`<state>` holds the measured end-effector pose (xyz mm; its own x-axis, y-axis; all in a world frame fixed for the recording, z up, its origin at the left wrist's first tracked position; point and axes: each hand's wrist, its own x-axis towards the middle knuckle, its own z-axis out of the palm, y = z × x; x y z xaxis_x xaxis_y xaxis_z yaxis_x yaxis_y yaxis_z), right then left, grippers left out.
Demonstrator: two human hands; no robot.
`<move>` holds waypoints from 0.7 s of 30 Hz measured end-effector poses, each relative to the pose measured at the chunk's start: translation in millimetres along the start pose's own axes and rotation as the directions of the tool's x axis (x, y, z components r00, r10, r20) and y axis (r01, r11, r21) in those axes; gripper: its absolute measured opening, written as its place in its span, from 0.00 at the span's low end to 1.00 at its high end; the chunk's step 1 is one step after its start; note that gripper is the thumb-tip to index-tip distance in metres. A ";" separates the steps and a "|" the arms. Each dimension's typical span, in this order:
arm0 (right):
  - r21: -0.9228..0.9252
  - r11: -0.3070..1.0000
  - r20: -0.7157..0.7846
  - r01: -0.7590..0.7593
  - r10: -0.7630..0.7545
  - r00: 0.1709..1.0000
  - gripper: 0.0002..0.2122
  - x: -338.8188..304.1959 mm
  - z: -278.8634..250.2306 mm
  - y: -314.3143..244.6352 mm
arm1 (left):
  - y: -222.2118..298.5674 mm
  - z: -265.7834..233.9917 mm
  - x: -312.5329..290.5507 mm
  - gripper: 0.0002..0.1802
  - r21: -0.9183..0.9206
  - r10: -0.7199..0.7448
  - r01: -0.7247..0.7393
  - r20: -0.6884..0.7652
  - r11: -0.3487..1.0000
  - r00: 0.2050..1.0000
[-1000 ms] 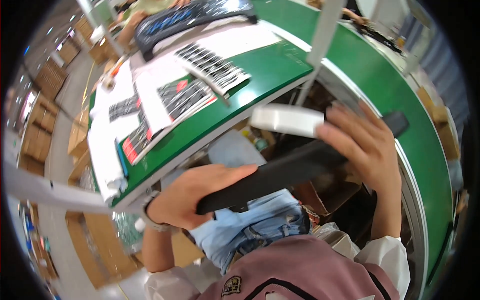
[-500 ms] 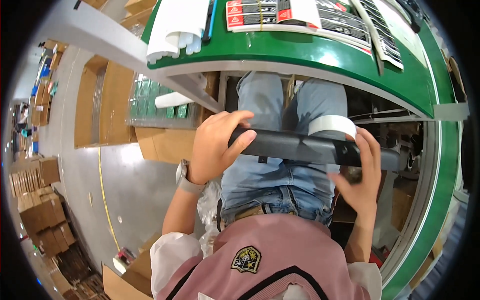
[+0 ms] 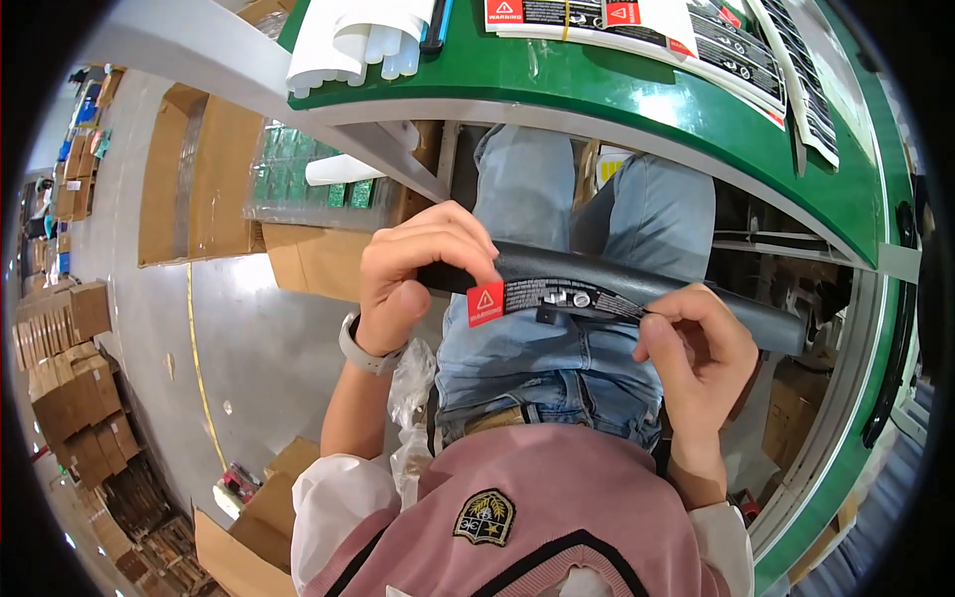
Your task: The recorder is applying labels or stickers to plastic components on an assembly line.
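Right grip (image 3: pixel 710 360) — pinched on curved label (image 3: pixel 542 298) | left grip (image 3: pixel 413 267) — curled, hold unclear | smooth bar (image 3: pixel 622 276)

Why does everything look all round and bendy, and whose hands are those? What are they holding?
There's no robot here: these are a person's own bare hands. The person wears a camera on their head, looking down, so you see what's below. Its wide fisheye lens makes straight edges curve.

The left hand holds the red end of a black-and-red label strip, and the right hand pinches the other end. Behind it, a long dark bar lies across the person's legs. On the green table are printed label sheets and white rolls.
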<state>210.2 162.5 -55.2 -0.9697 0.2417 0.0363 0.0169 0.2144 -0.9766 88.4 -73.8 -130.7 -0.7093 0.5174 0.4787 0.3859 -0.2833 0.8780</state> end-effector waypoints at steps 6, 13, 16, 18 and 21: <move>0.190 0.960 0.015 -0.205 0.206 0.978 0.02 3.4 3.5 0.1 | 12.9 8.2 2.7 0.09 0.132 -0.128 0.134 -0.053 0.982 0.990; -0.120 0.968 -0.008 -0.220 0.220 0.975 0.04 9.6 9.1 -1.2 | 13.7 6.2 8.1 0.12 0.180 -0.240 0.248 -0.067 0.952 0.969; -0.143 0.949 -0.017 -0.280 0.281 0.960 0.06 11.9 8.3 0.9 | 14.3 10.9 10.1 0.13 0.271 -0.273 0.278 -0.056 0.921 0.960; -0.247 0.954 0.046 -0.171 0.188 0.981 0.07 11.1 5.9 4.9 | 13.6 11.7 10.8 0.12 0.343 -0.238 0.235 -0.032 0.910 0.971; -0.324 0.936 0.053 -0.137 0.162 0.985 0.08 10.8 8.5 6.3 | 8.7 14.6 9.9 0.11 0.377 -0.193 0.195 -0.043 0.905 0.980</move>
<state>197.8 158.3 -62.7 -0.9657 0.2226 -0.1339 0.2273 0.4742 -0.8506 93.4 -59.3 -118.3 -0.7949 0.5276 0.2996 0.4338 0.1489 0.8886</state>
